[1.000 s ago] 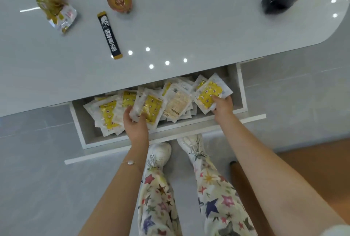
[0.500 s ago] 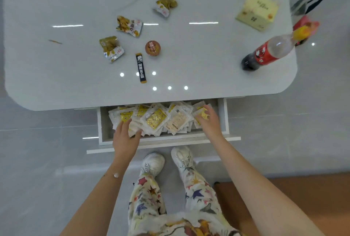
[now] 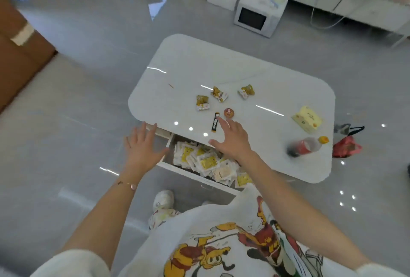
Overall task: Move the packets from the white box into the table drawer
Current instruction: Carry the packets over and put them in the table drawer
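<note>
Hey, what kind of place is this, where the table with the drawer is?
Most likely a room in a home, perhaps a living room: a low white table holds snacks and a soda bottle, and a microwave sits on the tiled floor.

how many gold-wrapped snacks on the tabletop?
3, all loose on the tabletop: left snack just beyond the black stick sachet, middle snack close beside it, right snack set apart. None appears hidden.
</note>
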A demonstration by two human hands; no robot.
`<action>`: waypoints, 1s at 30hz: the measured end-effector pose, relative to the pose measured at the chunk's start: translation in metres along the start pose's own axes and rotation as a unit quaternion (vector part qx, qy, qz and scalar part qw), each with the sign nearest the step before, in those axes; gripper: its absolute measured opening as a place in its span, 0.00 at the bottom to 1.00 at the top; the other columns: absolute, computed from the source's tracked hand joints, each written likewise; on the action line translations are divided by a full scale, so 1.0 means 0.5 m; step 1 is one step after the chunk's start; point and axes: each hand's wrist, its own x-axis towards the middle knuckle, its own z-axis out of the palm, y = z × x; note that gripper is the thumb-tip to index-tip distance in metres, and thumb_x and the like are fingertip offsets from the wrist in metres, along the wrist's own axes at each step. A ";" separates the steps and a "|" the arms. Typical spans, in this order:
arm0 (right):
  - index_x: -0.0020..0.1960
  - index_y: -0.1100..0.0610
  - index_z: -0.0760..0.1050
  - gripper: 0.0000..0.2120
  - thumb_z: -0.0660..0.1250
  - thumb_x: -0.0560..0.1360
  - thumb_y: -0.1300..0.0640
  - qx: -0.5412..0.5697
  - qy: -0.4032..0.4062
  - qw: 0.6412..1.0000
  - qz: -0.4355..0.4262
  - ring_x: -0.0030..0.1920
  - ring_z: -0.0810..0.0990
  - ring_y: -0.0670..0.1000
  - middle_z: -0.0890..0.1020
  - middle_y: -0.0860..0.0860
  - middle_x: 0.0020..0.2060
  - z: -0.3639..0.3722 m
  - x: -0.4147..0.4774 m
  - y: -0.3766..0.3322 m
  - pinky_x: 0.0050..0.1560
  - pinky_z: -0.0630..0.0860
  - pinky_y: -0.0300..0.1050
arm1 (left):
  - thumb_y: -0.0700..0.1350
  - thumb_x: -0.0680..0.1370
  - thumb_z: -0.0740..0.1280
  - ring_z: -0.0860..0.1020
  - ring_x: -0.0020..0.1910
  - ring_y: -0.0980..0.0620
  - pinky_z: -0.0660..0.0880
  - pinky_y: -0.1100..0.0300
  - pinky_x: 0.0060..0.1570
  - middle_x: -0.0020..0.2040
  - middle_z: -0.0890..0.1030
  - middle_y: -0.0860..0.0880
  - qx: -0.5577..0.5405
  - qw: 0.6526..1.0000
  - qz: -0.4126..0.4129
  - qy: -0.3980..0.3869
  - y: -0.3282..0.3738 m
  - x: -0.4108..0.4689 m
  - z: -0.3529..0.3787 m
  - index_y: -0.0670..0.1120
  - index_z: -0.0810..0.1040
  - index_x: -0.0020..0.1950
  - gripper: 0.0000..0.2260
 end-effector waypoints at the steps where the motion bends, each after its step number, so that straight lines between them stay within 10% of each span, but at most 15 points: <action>1: 0.78 0.45 0.47 0.40 0.62 0.73 0.35 -0.020 0.002 1.000 -0.023 0.77 0.52 0.58 0.54 0.53 0.77 -0.011 0.001 -0.040 0.74 0.55 0.59 | 0.63 0.75 0.64 0.43 0.78 0.42 0.41 0.41 0.74 0.80 0.45 0.48 -0.003 1.000 -0.014 0.007 -0.017 -0.013 -0.024 0.56 0.48 0.79 0.38; 30: 0.78 0.47 0.49 0.41 0.65 0.73 0.39 -0.210 -0.076 0.902 -0.369 0.75 0.56 0.57 0.58 0.54 0.75 0.202 0.081 -1.208 0.71 0.57 0.57 | 0.65 0.73 0.65 0.43 0.78 0.41 0.40 0.41 0.74 0.80 0.42 0.48 -0.114 0.911 -0.360 0.168 -0.883 -0.202 -0.411 0.54 0.44 0.79 0.43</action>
